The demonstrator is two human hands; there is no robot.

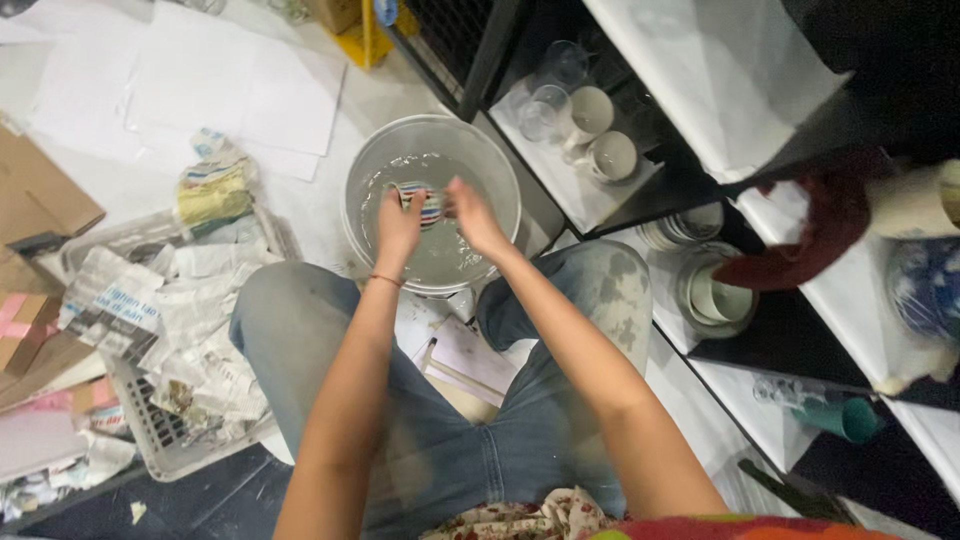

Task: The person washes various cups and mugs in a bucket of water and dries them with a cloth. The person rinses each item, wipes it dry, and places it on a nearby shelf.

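The person sits on the floor with both arms stretched over a clear plastic bucket (433, 160) that holds water. Between the two hands, above the water and inside the ring of the bucket's rim, sits a small striped cup (424, 203) with red, white and blue bands.

The left hand (398, 225) grips the cup from its left side; its fingers curl around the cup's near edge, pressed together, and the thumb side faces the water. The right hand (472, 215) meets the cup from the right, its fingers bent and close together against the cup's side, blurred enough that the exact fingertip contact cannot be told. The cup lies wedged between the fingers of both hands, mostly covered by them, with only its striped middle showing.

A thin red band (385, 280) circles the left wrist, on the near side of the bucket. To the left of the bucket, a white plastic basket (165, 445) is stuffed with crumpled newspaper (185, 315). Sheets of white paper (230, 95) lie on the floor beyond the basket, further left of the bucket. To the right of the bucket stands a black shelf (690, 185); on it, nearest the bucket, are two pale mugs (600, 135) and a pair of clear glasses (550, 95). Lower on that shelf are stacked plates (685, 228) and a bowl (715, 300).
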